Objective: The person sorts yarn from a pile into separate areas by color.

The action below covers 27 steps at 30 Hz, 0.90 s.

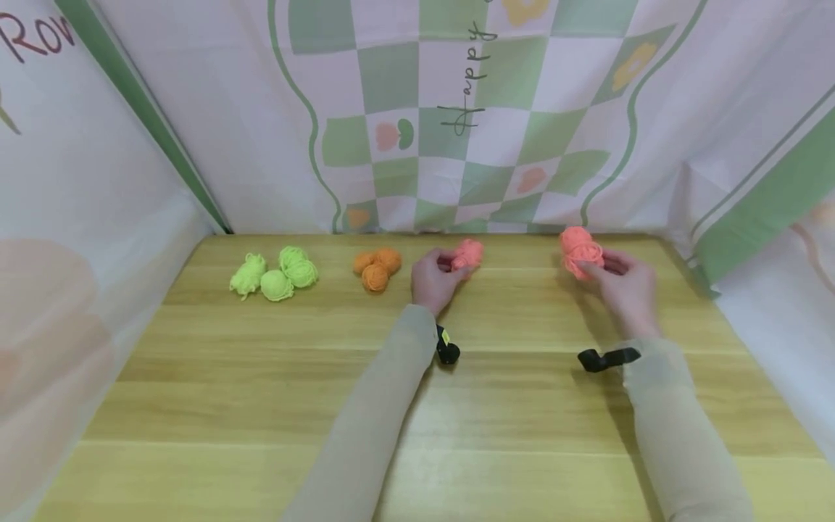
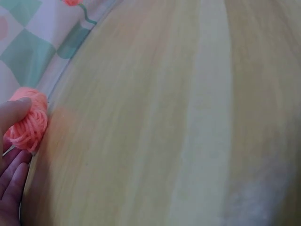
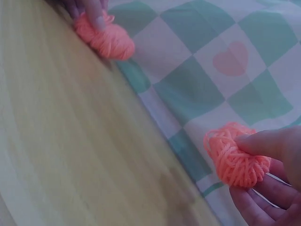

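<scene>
My left hand [image 1: 433,281] pinches a coral-pink ball of yarn [image 1: 468,254] near the table's back edge. In the left wrist view the thumb lies across that yarn [image 2: 29,120], with fingers below it. Farther right, my right hand [image 1: 628,288] grips another coral-pink ball of yarn [image 1: 579,251], which appears raised off the table. The right wrist view shows this yarn [image 3: 239,157] between thumb and fingers, its strands wound loosely. Both pink balls appear there, the left hand's yarn [image 3: 106,37] being at the top.
Three orange yarn balls [image 1: 375,279] sit clustered left of my left hand. Several lime-green yarn balls [image 1: 277,286] lie farther left on the wooden table [image 1: 261,406]. A checked green-and-white cloth [image 1: 443,130] hangs behind the table, and white cloth [image 1: 78,217] flanks the sides.
</scene>
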Motion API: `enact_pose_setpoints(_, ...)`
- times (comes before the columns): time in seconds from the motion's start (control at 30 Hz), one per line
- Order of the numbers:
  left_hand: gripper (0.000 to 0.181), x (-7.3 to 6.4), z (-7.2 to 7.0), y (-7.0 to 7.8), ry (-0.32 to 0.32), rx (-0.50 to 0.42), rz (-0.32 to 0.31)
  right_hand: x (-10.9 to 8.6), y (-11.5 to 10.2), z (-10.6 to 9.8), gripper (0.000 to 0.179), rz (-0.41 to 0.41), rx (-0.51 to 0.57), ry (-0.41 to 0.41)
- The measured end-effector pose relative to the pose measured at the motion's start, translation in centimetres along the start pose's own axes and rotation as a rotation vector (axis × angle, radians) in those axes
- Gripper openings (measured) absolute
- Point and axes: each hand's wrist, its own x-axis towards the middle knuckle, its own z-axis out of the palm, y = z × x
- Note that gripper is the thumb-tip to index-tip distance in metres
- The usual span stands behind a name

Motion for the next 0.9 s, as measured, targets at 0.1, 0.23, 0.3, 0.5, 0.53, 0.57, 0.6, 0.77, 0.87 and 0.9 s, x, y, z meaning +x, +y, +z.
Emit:
enact_pose_setpoints(0.1, 0.033, 0.0, -0.1, 0.0, 0.0, -0.002, -0.006, -0.2, -0.5, 0.2, 0.072, -0.021, 0.019, 0.014)
enact_pose_setpoints(0.23, 0.033, 0.0, 0.0, 0.0, 0.003, 0.014, -0.013, -0.6, -1.2, 0.6, 0.065, -0.079, 0.049, 0.036)
enact_pose_setpoints(0.3, 0.033, 0.0, 0.0, 0.0, 0.001, 0.016, -0.019, -0.8, -1.6, 0.8, 0.063, -0.106, 0.051, 0.036)
enact_pose_setpoints(0.5, 0.032, -0.1, 0.1, 0.1, -0.007, 0.01, -0.026, -1.2, -2.8, 1.8, 0.058, -0.174, 0.076, 0.036)
enact_pose_setpoints(0.53, 0.032, -0.1, 0.0, 0.1, -0.008, 0.01, -0.026, -1.3, -2.9, 2.0, 0.058, -0.184, 0.086, 0.034)
enact_pose_setpoints(0.57, 0.032, -0.1, 0.0, 0.1, -0.009, 0.009, -0.025, -1.3, -3.1, 2.2, 0.056, -0.195, 0.094, 0.034)
enact_pose_setpoints(0.6, 0.031, -0.1, 0.0, 0.1, -0.011, 0.01, -0.025, -1.4, -3.3, 2.4, 0.055, -0.204, 0.103, 0.033)
enact_pose_setpoints(0.77, 0.029, 0.0, 0.0, 0.0, -0.011, 0.01, -0.021, -1.8, -4.1, 3.3, 0.054, -0.224, 0.116, 0.018)
enact_pose_setpoints(0.87, 0.028, 0.0, 0.0, 0.0, -0.012, 0.004, -0.018, -2.0, -4.4, 3.9, 0.053, -0.229, 0.119, 0.006)
enact_pose_setpoints(0.9, 0.028, -0.1, 0.0, 0.0, -0.012, 0.004, -0.018, -2.1, -4.5, 4.1, 0.053, -0.231, 0.118, 0.002)
